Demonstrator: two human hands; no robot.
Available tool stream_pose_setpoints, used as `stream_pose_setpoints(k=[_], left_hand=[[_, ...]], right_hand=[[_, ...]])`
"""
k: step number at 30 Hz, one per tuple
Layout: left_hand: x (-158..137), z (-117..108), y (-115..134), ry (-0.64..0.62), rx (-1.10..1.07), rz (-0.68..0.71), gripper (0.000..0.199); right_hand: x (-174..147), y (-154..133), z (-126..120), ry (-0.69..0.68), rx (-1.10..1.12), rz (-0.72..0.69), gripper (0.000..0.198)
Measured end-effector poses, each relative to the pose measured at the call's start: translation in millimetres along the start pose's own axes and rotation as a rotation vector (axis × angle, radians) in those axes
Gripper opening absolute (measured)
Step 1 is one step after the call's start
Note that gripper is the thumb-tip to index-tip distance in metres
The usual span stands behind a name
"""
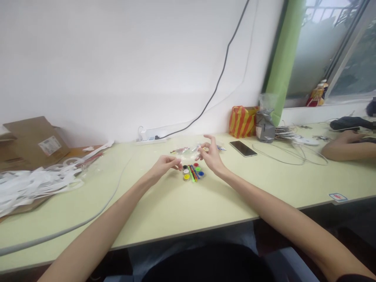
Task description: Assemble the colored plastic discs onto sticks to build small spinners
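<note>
A clear plastic bag (pixel 188 156) is stretched between my two hands, just above the table. My left hand (pixel 165 168) pinches its left edge with thumb and fingertips. At the other edge, my right hand (pixel 212 155) pinches the plastic, its index finger lifted away. Below the bag lie several small round pots with coloured tops, among them a yellow one (pixel 187 177) and a blue one (pixel 201 174). Thin coloured sticks (pixel 193 173) lie between the two rows of pots. Behind the bag, more small thin items (pixel 221 148) show in part.
A smartphone (pixel 243 149) lies to the right, before a striped bag (pixel 242 122) and a grey pouch (pixel 265 126). White strips (pixel 38 184) and a cardboard box (pixel 37 143) fill the left side. A grey cable (pixel 96 215) crosses the table. Another person's arm (pixel 343 147) rests far right.
</note>
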State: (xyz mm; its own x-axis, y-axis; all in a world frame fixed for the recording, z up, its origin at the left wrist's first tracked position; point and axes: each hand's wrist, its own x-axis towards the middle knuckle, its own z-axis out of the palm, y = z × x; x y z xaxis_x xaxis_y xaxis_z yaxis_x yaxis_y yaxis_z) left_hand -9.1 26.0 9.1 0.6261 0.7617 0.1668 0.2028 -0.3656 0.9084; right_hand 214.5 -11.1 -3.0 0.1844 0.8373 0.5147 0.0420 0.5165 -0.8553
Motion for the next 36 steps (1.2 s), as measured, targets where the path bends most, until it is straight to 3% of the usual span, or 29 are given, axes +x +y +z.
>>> stream_pose_setpoints(k=[8, 18, 26, 36], left_hand=[[3, 1, -9, 0.103, 0.007, 0.061, 0.043], [3, 1, -6, 0.194, 0.078, 0.088, 0.043], [10, -7, -10, 0.535, 0.035, 0.228, 0.038], [10, -66, -45, 0.907, 0.276, 0.086, 0.023]], right_hand=[[-2, 6, 4, -0.092, 0.007, -0.073, 0.077], [-5, 9, 3, -0.189, -0.057, -0.045, 0.094], [-11, 7, 17, -0.334, -0.132, -0.15, 0.096], [-6, 19, 6, -0.316, -0.343, -0.256, 0.094]])
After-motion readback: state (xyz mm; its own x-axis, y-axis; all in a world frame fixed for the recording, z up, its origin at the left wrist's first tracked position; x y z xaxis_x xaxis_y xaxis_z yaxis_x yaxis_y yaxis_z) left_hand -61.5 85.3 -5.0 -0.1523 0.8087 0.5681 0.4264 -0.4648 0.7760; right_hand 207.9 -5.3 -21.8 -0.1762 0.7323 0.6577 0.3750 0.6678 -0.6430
